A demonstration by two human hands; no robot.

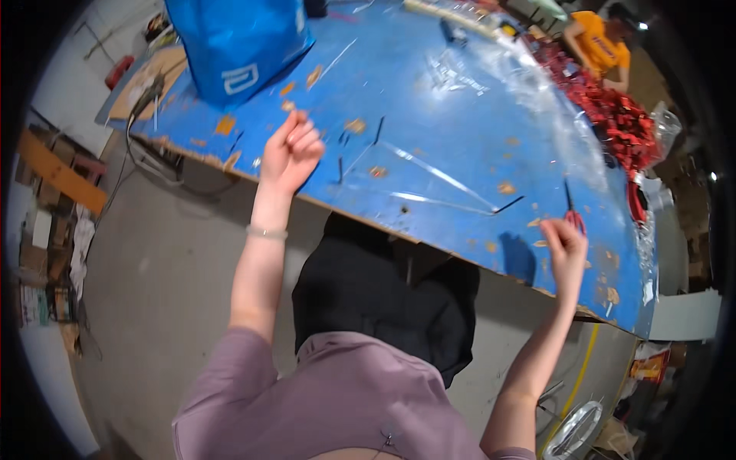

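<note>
Left hand (pixel 290 152) is loosely curled over the blue table's (pixel 429 100) near edge, apparently holding nothing. Right hand (pixel 566 247) is closed on red-handled scissors (pixel 571 211), blades pointing up. A clear plastic sheet (pixel 445 180) lies flat between the hands; no cut is discernible, so the work appears barely begun.

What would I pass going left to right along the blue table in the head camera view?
Blue bag → left hand → clear plastic sheet → right hand gripping something red → red pile at the table's right end. All lie on or over the blue table.
</note>
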